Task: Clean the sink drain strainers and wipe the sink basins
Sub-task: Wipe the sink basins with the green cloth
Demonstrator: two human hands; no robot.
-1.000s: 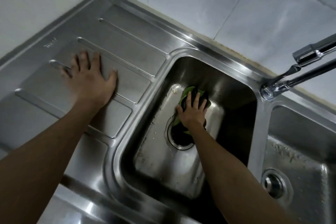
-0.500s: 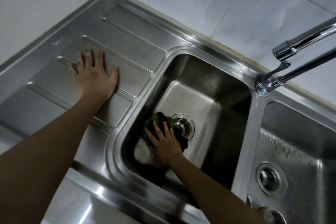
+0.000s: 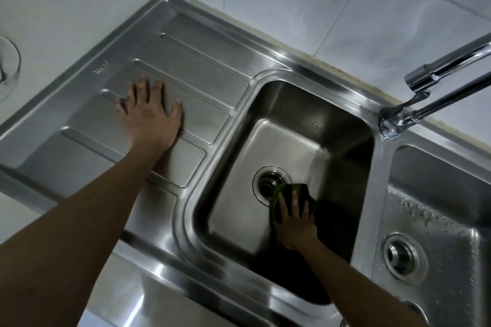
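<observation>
A steel double sink fills the view. In the left basin (image 3: 239,210) my right hand (image 3: 295,223) presses a dark green scrub pad (image 3: 291,192) flat on the basin floor, just right of the round drain strainer (image 3: 268,184). The pad's edge overlaps the strainer's rim. My left hand (image 3: 150,114) lies flat, fingers spread, on the ribbed drainboard (image 3: 202,79) and holds nothing. The right basin (image 3: 438,207) is wet with droplets and has its own drain strainer (image 3: 402,256).
A chrome faucet (image 3: 430,93) rises from the divider between the basins and reaches toward the upper right. Grey wall tiles (image 3: 305,0) run behind the sink. A round fitting (image 3: 6,66) sits in the white counter at the far left.
My right hand has slid the scrub pad from the left of the drain strainer to its right side. The left hand has stayed on the drainboard. The camera view has shifted.
</observation>
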